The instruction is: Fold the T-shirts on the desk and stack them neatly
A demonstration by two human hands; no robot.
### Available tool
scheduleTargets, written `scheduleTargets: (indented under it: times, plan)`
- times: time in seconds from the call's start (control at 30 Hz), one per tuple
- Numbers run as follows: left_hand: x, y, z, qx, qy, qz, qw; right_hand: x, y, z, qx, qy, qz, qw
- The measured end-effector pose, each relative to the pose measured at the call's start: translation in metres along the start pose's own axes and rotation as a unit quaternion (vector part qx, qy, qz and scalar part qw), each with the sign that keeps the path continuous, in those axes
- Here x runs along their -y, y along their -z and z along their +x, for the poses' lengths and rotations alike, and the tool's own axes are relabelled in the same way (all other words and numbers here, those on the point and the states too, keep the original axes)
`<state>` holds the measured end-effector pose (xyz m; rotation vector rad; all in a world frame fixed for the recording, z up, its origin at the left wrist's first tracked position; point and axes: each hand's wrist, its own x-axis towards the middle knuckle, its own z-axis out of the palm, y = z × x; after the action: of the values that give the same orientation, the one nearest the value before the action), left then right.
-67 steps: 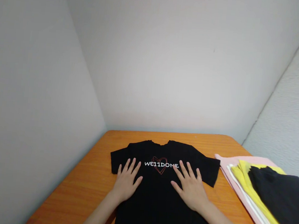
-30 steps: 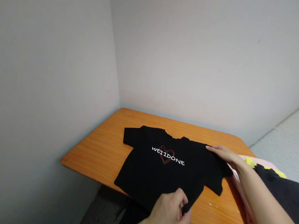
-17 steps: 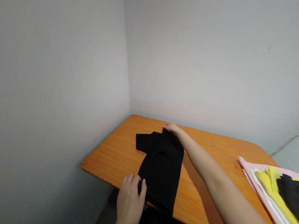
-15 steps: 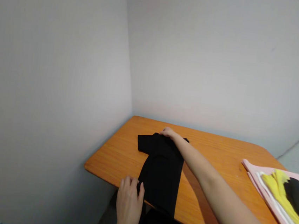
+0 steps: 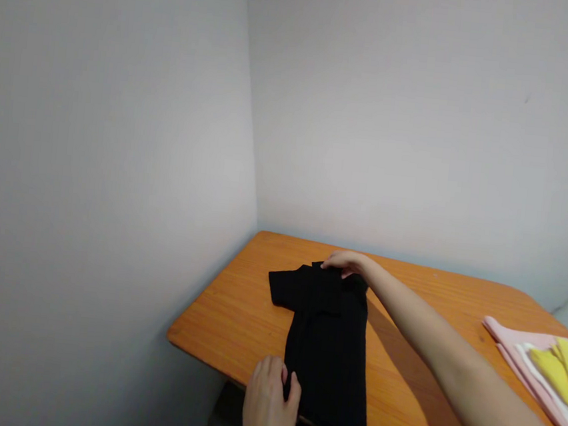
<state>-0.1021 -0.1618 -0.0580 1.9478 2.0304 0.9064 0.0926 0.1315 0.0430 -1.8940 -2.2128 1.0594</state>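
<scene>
A black T-shirt (image 5: 329, 365) lies lengthwise on the table, its collar end away from me and its hem at the near edge. One short sleeve (image 5: 287, 288) sticks out to the left, while a dark flap lies over the upper part. My left hand (image 5: 272, 399) is closed on the shirt's near left corner by the table edge, thumb and fingers around the cloth. At the far end, my right hand (image 5: 347, 262) grips the fabric near the collar with curled fingers. The shirt's far right shoulder is partly hidden by this hand and forearm.
The orange wooden table (image 5: 218, 320) stands in a corner against pale walls (image 5: 398, 117). On its right side lies a stack of clothes: a pink garment (image 5: 508, 335), a white one (image 5: 533, 361) and a yellow one (image 5: 562, 374), with something black on top.
My right hand has moved right along the collar end, and a flap now lies over the shirt's upper part. My left hand stays at the near corner. The view has shifted slightly.
</scene>
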Motion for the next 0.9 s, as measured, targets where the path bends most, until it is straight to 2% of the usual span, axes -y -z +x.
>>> scheduleTargets:
  times: [0.1, 0.2, 0.27, 0.37, 0.47, 0.57, 0.67, 0.73, 0.8, 0.9]
  plan:
    - [-0.005, -0.002, -0.006, 0.001, 0.002, -0.005, 1.000, 0.023, -0.013, 0.007, 0.009, 0.055, 0.058, 0.997]
    - [-0.005, 0.000, -0.012, 0.016, 0.011, -0.016, 1.000, 0.045, -0.033, 0.014, -0.012, 0.117, 0.088, 0.989]
    - [-0.001, 0.007, -0.013, 0.030, 0.028, -0.025, 0.999, 0.051, -0.046, 0.012, -0.053, 0.141, 0.084, 0.985]
    - [0.011, 0.023, 0.000, 0.024, 0.063, -0.012, 0.998, 0.042, -0.060, -0.003, -0.148, 0.161, 0.051, 0.974]
    - [0.028, 0.038, 0.036, 0.007, 0.058, 0.026, 0.998, 0.021, -0.078, -0.028, -0.224, 0.178, 0.017, 0.958]
    - [0.042, 0.038, 0.092, 0.008, 0.023, 0.084, 0.996, -0.002, -0.110, -0.055, -0.275, 0.172, -0.039, 0.945]
    - [0.046, 0.023, 0.153, 0.024, -0.008, 0.132, 0.991, -0.017, -0.150, -0.075, -0.300, 0.133, -0.130, 0.936]
    - [0.045, 0.009, 0.186, 0.036, -0.015, 0.150, 0.988, -0.021, -0.171, -0.083, -0.287, 0.111, -0.155, 0.939]
    - [0.044, -0.005, 0.207, 0.049, -0.009, 0.169, 0.984, -0.021, -0.184, -0.090, -0.274, 0.108, -0.159, 0.942]
    - [0.047, -0.018, 0.224, 0.077, 0.005, 0.183, 0.980, -0.018, -0.187, -0.096, -0.275, 0.108, -0.157, 0.942]
